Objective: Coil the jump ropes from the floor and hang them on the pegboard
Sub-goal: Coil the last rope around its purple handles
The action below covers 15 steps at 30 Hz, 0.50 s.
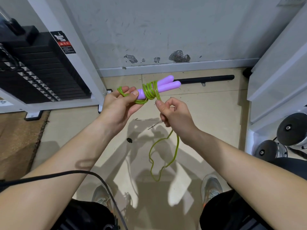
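The scuffed grey wall [166, 30] is closing off the far side, and the beige tiled floor [216, 113] is running up to its base. A black weight stack [41, 72] in a white frame is standing at the left, with a brown mat [16, 143] lying beside it. Two dumbbells [292, 130] are resting at the right edge. A black bar [207, 79] is lying along the foot of the wall.

The left hand [119, 105] is grasping the jump rope [171, 87], which is being held above the floor in front of the body. Thumb and fingers are pinching the near ends of the two purple handles [166, 80], which are lying side by side and pointing toward the wall. The green cord [150, 90] is wrapping the handles in several turns, and a few loops are passing round the left fingers. The right hand [176, 115] is clenching round the cord just beside the wraps, thumb uppermost. Below that fist the loose remainder is hanging in a long loop toward the floor. Whether it is touching the tiles cannot be told.
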{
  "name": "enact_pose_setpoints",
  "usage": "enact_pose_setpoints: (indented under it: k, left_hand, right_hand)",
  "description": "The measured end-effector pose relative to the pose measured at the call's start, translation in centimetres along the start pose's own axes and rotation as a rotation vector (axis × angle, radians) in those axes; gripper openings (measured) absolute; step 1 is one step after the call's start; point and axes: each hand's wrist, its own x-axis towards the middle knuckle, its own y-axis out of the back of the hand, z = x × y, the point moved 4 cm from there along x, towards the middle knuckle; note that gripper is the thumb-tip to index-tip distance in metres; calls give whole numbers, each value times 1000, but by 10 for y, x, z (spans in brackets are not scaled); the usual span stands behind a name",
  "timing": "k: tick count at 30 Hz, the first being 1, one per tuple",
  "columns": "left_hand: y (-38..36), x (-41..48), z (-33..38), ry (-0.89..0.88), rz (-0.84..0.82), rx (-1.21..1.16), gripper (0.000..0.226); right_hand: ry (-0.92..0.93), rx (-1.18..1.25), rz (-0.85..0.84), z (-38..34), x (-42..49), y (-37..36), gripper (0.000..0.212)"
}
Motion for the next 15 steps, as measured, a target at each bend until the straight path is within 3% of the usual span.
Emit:
enact_pose_setpoints:
  k: [4,9,12,15]
  left_hand:
    - [6,3,13,57,-98,0,36]
    - [12,4,25,68,-195,125,32]
    - [16,5,27,65,-277,227,33]
    - [17,4,29,34,-380,377,38]
  right_hand:
    - [31,-115,-98,-7,13,12,37]
    - [151,-292,-347,-29,18,27,9]
    - [132,-294,-467,-34,23,38,12]
    - [92,-474,-481,-31,29,48,9]
